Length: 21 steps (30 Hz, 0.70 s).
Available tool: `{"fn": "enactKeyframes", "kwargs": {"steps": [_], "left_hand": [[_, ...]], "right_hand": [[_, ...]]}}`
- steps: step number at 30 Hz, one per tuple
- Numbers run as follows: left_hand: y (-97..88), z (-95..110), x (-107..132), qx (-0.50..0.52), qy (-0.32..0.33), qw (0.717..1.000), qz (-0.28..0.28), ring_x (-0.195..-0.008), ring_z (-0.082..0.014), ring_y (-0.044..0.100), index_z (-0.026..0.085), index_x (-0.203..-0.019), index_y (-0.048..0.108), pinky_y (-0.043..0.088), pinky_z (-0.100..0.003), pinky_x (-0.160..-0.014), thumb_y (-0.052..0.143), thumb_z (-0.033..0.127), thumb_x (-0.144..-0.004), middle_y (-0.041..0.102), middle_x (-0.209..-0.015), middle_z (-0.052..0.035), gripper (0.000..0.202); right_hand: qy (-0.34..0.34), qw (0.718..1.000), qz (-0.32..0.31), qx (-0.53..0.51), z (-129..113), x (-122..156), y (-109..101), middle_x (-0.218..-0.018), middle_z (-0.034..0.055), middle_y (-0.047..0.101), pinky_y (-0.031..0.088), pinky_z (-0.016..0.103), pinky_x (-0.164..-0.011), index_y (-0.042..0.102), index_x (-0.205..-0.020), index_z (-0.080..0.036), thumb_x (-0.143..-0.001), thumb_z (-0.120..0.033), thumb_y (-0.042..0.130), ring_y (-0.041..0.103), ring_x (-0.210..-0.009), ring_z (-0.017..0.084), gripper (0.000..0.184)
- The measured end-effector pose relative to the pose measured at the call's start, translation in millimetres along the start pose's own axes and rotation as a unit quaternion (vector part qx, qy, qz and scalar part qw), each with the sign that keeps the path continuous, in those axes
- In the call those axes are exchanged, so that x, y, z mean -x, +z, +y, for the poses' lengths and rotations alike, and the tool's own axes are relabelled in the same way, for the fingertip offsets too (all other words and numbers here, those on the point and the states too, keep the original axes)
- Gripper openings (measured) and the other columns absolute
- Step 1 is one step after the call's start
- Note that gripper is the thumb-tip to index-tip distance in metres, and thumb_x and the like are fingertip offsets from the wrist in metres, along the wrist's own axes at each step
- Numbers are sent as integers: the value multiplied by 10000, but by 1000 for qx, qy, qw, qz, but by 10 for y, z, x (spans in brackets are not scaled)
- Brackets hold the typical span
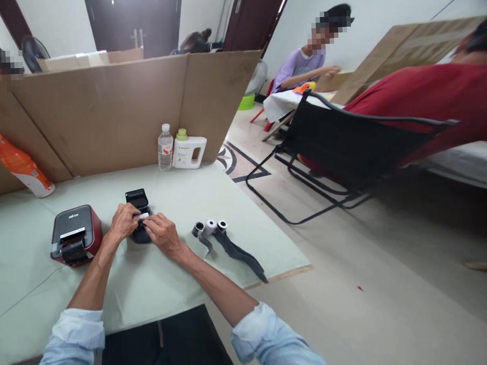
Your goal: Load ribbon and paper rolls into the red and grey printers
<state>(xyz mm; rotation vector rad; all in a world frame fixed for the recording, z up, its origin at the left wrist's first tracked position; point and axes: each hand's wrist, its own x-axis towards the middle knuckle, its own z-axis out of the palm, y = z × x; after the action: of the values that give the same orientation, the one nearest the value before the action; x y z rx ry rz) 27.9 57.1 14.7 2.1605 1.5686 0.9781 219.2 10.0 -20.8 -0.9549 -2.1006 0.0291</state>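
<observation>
My left hand (124,221) and my right hand (163,233) meet over a small black device (137,198) whose lid stands raised. Between their fingertips is a small white piece (144,216), possibly paper; the fingers of both hands are closed at it and partly hide it. The device's front part shows below my fingers. Left of my left hand stands a dark red and black label printer (77,233) with a black strip at its front. To the right of my right hand are several small rolls (211,226) with dark ribbon (240,252) trailing from them.
A tilted orange bottle (21,164), a clear water bottle (165,148) and a white jug (189,151) stand along the cardboard screen (115,113). The pale tabletop (171,282) ends at right. Beyond it are a black folding chair (347,145) and two people; another person's head shows at far left.
</observation>
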Motion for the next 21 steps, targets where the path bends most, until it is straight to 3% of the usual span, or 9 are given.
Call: {"fn": "enactKeyframes", "kwargs": {"steps": [3,5,10,13,21], "left_hand": [[-47,-6,-4,-49,-37,997,54,-1039,-294,649,223,-1073,795,521,-437,-1010,717,219,-768,713,-1098,-112,314],[-57,-41,-36,-25,-88,992,90,-1057,-289,658,200,-1228,733,532,-441,-1010,742,227,-743,705,-1162,-118,485],[27,-141,-171,195,-178,964,40,-1026,-273,714,147,-1304,650,591,-408,-922,744,191,-655,744,-1162,-118,657],[62,-164,-185,260,-172,949,51,-1039,-281,728,147,-1306,647,606,-416,-909,737,194,-633,744,-1198,-120,680],[-10,-221,-62,220,-99,969,45,-1059,-280,725,158,-1247,729,585,-457,-993,725,261,-674,751,-1221,-117,582]], "right_hand": [[-2,1000,6,1,-3,-5,4,-1123,103,754,540,380,-902,751,-1112,-207,-1010,-126,556,637,-1017,247,234],[-1,1000,8,3,-12,-6,8,-1120,99,754,536,382,-906,752,-1116,-207,-1016,-134,555,638,-1014,250,233],[-3,1000,16,8,-31,-16,19,-1109,96,755,532,381,-902,754,-1109,-196,-1017,-124,557,634,-998,253,230],[2,1000,1,6,-30,-32,15,-1124,98,744,529,386,-914,754,-1122,-202,-1007,-140,593,621,-1009,255,207],[7,999,-43,17,-43,-111,-34,-1111,99,722,507,401,-909,758,-1125,-230,-984,-174,671,583,-1026,271,175]]}}
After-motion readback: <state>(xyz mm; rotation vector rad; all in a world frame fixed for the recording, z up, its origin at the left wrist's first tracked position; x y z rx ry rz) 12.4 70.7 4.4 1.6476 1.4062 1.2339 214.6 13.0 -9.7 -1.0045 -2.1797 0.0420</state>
